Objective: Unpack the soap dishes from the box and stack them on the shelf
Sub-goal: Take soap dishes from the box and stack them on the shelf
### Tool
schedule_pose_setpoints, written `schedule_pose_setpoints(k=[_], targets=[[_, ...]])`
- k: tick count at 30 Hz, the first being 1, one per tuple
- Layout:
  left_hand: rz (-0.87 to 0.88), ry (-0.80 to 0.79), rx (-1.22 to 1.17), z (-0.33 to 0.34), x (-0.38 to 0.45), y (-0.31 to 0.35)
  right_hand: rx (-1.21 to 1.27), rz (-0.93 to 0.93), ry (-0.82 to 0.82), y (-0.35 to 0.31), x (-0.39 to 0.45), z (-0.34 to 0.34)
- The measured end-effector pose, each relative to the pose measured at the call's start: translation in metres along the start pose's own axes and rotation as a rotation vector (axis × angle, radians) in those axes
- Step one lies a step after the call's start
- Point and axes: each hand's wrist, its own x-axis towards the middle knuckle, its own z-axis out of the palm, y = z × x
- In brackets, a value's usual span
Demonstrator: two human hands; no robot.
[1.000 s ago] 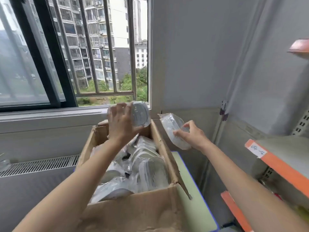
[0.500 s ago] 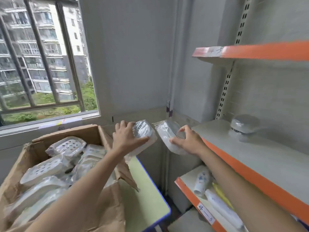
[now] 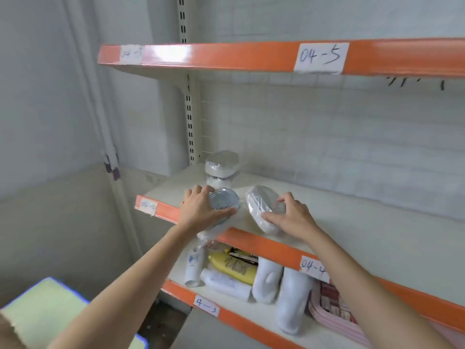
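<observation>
Both hands at the front edge of the 04-4 shelf (image 3: 364, 222). Left hand (image 3: 201, 210) grips one wrapped soap dish (image 3: 224, 201), right hand (image 3: 292, 217) grips another (image 3: 261, 207) (both in plastic). Small dish stack (image 3: 221, 167) sits behind them, near shelf's back.

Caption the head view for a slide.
Both hands, left and right, bring wrapped soap dishes to the orange-edged shelf.

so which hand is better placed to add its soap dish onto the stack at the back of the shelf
Probably the left. The left hand holds its wrapped soap dish just in front of the stack at the shelf's back left. The right hand and its dish sit farther to the side.
</observation>
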Motion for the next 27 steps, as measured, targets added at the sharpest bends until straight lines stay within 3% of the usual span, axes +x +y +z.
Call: schedule_pose_setpoints(k=[5, 14, 17, 22, 27], targets=[[0.125, -0.095, 0.087, 0.051, 0.050, 0.035, -0.134, 0.109, 0.089, 0.036, 0.014, -0.018], [0.160, -0.132, 0.118, 0.103, 0.104, 0.056, -0.218, 0.203, 0.199, 0.065, 0.045, -0.020], [0.179, -0.213, 0.092, 0.103, 0.115, 0.054, -0.198, 0.213, 0.131, 0.066, 0.055, -0.021], [0.223, -0.493, -0.058, 0.084, 0.125, 0.036, -0.092, 0.184, -0.024, 0.068, 0.070, -0.028], [0.203, -0.421, -0.069, 0.078, 0.126, 0.025, -0.068, 0.149, 0.004, 0.070, 0.084, -0.023]])
